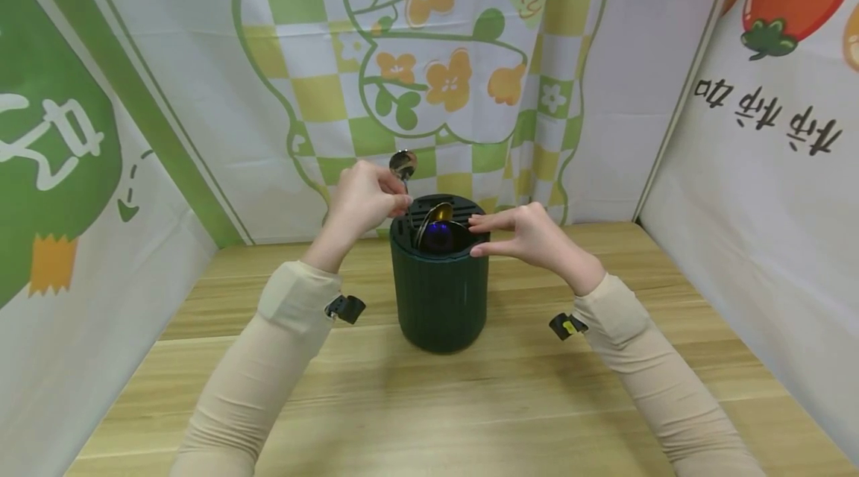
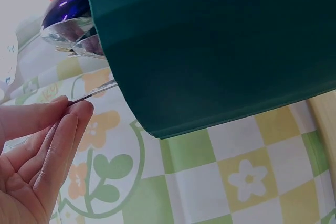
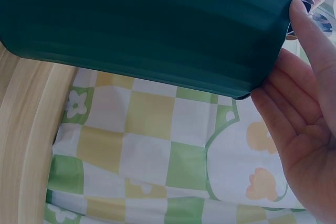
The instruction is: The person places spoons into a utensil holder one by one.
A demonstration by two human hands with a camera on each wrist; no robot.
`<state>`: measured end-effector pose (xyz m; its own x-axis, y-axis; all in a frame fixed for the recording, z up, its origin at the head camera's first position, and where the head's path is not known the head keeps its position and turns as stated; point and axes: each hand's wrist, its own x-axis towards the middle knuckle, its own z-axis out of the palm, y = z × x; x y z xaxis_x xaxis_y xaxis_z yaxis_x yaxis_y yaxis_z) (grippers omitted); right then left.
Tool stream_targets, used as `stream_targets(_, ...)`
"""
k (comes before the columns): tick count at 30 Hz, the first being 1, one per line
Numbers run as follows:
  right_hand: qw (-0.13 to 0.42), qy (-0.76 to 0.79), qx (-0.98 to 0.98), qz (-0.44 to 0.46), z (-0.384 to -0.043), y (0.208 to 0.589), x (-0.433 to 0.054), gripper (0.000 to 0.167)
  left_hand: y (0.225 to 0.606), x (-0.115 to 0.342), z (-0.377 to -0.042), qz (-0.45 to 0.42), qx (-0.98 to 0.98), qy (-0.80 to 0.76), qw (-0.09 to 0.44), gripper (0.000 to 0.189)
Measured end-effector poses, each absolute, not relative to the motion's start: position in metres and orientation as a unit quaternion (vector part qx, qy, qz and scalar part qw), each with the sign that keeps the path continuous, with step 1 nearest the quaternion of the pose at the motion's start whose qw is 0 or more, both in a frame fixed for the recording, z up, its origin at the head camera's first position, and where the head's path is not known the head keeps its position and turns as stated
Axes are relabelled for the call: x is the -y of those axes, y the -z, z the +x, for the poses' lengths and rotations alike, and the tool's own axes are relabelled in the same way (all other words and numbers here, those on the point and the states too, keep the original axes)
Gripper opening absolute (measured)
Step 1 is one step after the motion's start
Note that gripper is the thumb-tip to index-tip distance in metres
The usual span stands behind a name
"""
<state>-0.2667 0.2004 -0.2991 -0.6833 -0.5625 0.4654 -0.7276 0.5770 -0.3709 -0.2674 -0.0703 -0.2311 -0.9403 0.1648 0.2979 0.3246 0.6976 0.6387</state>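
Observation:
A dark green ribbed utensil holder (image 1: 439, 305) with a slotted black top stands upright on the table. My left hand (image 1: 365, 197) pinches the thin neck of a silver spoon (image 1: 403, 163) at the holder's left side. That spoon's bowl points up, and its lower end goes down into the top. In the left wrist view the left hand (image 2: 42, 150) holds the spoon's handle (image 2: 97, 92) between thumb and fingertips. A purple-blue spoon (image 1: 438, 237) and a gold spoon (image 1: 441, 213) lean in the holder. My right hand (image 1: 526, 238) touches the holder's right rim with fairly straight fingers and thumb.
The wooden table (image 1: 429, 417) extends toward me. A patterned curtain (image 1: 429, 104) hangs close behind the holder, with printed cloth walls (image 1: 751, 186) on both sides. A black wrist camera (image 1: 345, 308) sits at the left cuff, another camera (image 1: 567, 326) at the right.

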Motion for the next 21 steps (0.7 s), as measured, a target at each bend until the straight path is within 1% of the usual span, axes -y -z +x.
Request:
stream_targets(11,0.149,-0.273,0.876,0.369,-0.2666,0.2983,-0.2002,0.042,0.2351,0.071,-0.2704,-0.143,0.919,0.355,0.093,0.01)
stream_targets(21,0.148,-0.275,0.876,0.366,-0.2672,0.299,-0.2001,0.042,0.2391,0.074,-0.2699,-0.153,0.93,0.321,0.099,0.01)
